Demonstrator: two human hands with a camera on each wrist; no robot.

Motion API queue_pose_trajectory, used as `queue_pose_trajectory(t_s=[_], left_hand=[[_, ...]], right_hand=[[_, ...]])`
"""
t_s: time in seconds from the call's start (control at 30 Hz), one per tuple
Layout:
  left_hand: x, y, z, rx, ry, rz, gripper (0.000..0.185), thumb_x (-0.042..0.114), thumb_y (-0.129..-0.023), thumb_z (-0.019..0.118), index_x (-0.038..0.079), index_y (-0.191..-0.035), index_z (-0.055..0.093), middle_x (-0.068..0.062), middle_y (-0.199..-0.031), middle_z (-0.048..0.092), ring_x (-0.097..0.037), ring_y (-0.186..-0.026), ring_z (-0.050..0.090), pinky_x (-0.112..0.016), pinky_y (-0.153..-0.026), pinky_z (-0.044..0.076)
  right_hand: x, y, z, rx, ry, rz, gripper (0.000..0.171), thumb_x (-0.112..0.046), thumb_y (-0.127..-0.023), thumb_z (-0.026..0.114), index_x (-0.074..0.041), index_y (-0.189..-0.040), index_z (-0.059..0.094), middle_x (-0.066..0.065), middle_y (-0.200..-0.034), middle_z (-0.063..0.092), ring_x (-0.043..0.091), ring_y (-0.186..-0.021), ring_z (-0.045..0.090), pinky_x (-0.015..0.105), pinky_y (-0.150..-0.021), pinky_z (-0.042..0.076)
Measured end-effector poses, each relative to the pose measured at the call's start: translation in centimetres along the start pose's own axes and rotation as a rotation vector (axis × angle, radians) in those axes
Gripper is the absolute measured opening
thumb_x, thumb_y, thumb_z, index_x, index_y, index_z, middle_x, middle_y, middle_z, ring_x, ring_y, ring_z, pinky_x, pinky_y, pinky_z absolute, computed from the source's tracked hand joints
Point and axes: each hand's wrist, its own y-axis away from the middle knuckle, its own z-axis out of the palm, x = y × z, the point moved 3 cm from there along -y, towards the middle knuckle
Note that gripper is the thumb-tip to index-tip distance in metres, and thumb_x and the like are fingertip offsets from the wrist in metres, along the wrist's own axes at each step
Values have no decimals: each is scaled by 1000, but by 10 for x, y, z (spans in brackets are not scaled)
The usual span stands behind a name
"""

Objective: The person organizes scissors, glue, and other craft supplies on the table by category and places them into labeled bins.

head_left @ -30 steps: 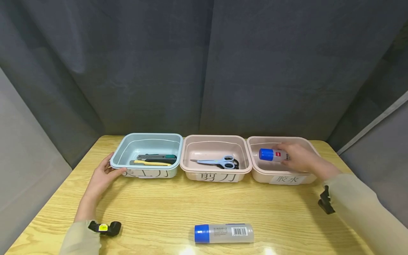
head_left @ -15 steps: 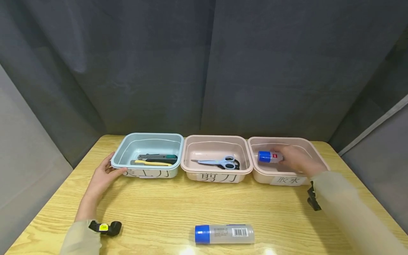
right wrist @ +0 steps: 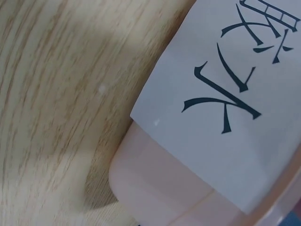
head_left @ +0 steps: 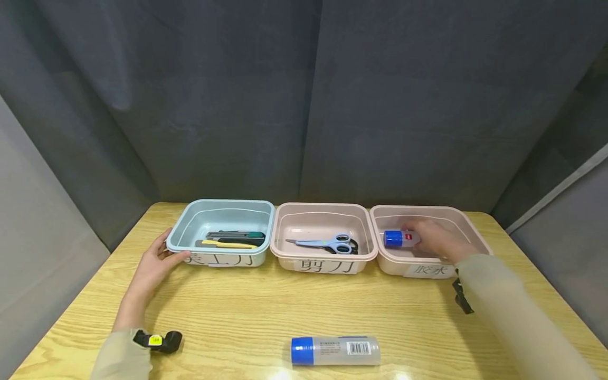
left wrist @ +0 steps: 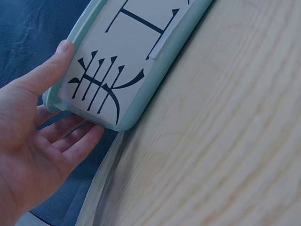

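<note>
At the left, a light blue plastic bin holds several box cutters. My left hand grips its front left corner, thumb on the front rim and fingers bent round the side; the left wrist view shows this hand close up. My right hand is inside the right pink bin, gripping a glue bottle with a blue cap that points left. Its fingertips are partly hidden behind the bottle. Another blue-capped glue bottle lies on its side near the table's front.
Between those two bins stands another pink bin, with scissors in it. Paper labels with Chinese characters face front on all three bins. The wooden table ends at a dark curtain behind the row.
My right hand has moved slightly left and lowered the glue bottle deeper into the right pink bin. The left hand stays on the blue bin's corner.
</note>
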Motion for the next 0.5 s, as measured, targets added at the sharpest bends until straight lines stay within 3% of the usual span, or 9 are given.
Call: queue_pose_trajectory(t_s=[0.17, 0.37, 0.5], left_hand=[[-1, 0, 1, -2, -2, -8, 89, 41, -83, 63, 13, -147, 9, -20, -144, 30, -31, -122, 39, -9, -79, 35], [-2, 0, 1, -7, 4, -14, 89, 42, -83, 63, 14, -148, 8, -19, -144, 30, -30, -123, 39, -8, -79, 35], [-2, 0, 1, -1, 4, -9, 89, 41, -83, 63, 14, -148, 9, -20, -144, 31, -30, -122, 39, -7, -79, 36]], right_hand=[[0, 0, 4, -62, -112, 113, 49, -1, -70, 74, -9, -115, 57, 11, -109, 59, 28, -95, 53, 55, -91, 40], [0, -5, 5, -51, 1, 5, 42, 4, -68, 73, -2, -108, 60, 14, -102, 62, 26, -86, 56, 51, -85, 44], [-1, -6, 5, -43, 5, -16, 43, 5, -67, 73, -1, -108, 60, 16, -103, 62, 28, -88, 57, 52, -86, 44]])
